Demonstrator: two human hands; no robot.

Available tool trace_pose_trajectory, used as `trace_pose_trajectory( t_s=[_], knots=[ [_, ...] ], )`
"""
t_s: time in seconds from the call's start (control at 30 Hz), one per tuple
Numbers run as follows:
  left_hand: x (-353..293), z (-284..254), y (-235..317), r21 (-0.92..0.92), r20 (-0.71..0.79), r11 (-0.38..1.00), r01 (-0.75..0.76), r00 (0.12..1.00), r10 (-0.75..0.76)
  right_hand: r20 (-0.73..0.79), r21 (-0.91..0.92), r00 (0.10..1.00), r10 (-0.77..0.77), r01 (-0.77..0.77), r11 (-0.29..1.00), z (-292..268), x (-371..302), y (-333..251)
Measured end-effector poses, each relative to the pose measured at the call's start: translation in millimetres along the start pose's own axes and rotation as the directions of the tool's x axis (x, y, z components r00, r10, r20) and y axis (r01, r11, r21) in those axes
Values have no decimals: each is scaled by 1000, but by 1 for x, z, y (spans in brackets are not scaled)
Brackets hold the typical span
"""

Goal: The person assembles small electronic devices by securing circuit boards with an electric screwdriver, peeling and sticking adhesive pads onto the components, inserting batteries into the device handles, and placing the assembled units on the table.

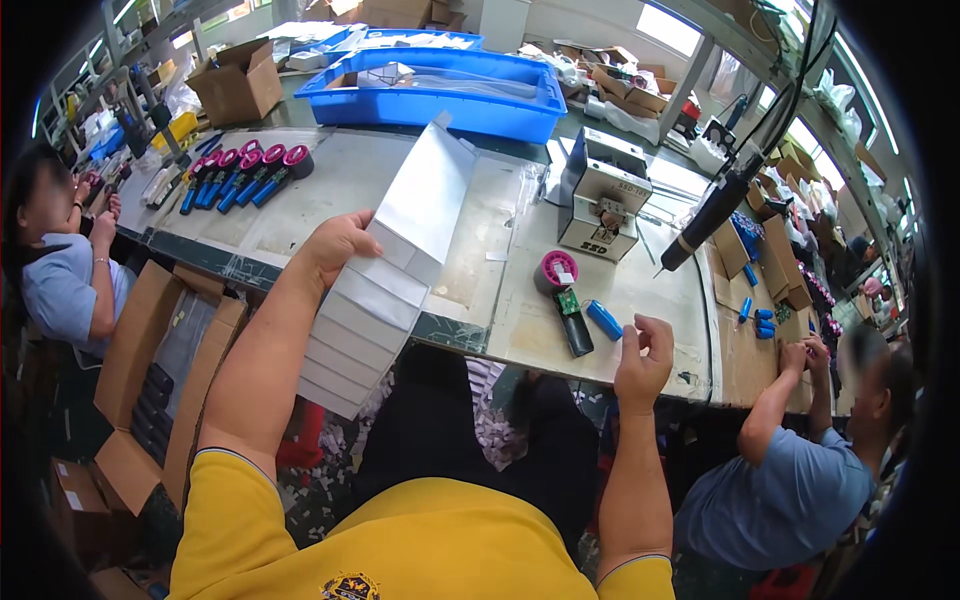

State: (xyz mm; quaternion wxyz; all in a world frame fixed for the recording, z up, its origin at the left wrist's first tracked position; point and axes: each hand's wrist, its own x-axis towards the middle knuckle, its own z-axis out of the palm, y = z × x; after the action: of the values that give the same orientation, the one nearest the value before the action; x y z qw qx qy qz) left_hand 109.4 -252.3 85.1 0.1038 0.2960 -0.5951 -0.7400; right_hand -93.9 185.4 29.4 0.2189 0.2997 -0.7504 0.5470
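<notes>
White sheets [366,305]: likely light, bendable, slick; grip edges. Your left hand [342,245] pinches them; your right hand [643,365], half-curled, seems empty.

A sheaf of white sheets [370,310], overlapping in steps, is held up at the left, slanting from near left to far right; on the right a blue cylinder [604,320] lies slanted, just beside a black handle [575,335] with bare green circuit board [568,301] and pink-ringed round head [556,271]
</notes>
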Motion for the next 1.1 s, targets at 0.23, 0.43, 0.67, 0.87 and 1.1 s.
trace_pose_trajectory(
  t_s=[0.23, 0.43, 0.67, 0.87, 1.1],
  knots=[
    [-9, 27, -5, -155, 196, 988, 12, 980, 19, 387, 248, 898, -211, 119, 961, 86, -19, -103],
    [-5, 74, -2, -108, 50, 989, 103, 994, -98, 437, 220, 898, -53, -50, 974, 158, -22, -86],
    [6, 73, -29, -277, 128, 951, 134, 987, -102, 446, 252, 895, -26, -98, 963, 163, -22, -85],
    [7, 74, -37, -363, 134, 921, 142, 986, -99, 413, 282, 910, -38, -89, 955, 161, -23, -91],
    [11, 78, -32, -285, 186, 947, 147, 978, -96, 332, 324, 935, -128, 15, 946, 151, -24, -81]
  ],
)
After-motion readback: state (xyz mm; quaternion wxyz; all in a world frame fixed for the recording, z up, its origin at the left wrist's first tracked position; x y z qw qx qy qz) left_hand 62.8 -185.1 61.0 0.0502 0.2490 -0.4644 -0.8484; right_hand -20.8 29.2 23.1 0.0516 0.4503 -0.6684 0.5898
